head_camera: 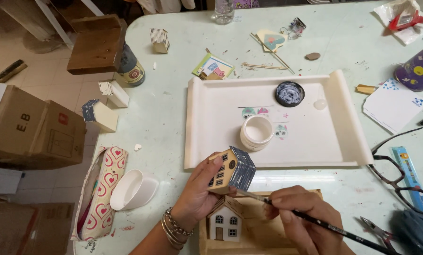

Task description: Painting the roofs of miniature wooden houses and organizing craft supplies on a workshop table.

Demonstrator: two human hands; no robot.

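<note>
The left hand (199, 191) holds a small house (231, 171) above the near edge of the surface (169, 108), its fingers (216, 161) closed around the cream front wall and the underside; the right hand (299, 215) pinches a thin black brush (334, 230), fingers narrow on the handle, with the tip just under the house's lower corner.

The house looks like a light block of wood or card, stiff and not easily crushed; its painted faces may be wet where the brush touches, so it is best held by the dry front and base, as it is now, and not by the dark side; the sharp roof edges seem the likeliest parts to chip.

It is boxy with a low pitched roof; the front is pale tan with rows of dark little windows and a round one under the gable; the roof and side are dark blue-grey, streaked with white.

Below it, at the near edge, a second white house (224, 222) stands in a wooden tray (263, 231); farther in lies a cream tray (315, 137) with a white pot (256, 132) and a dark lid (289, 93); glasses (400, 174) lie near the right edge.
</note>
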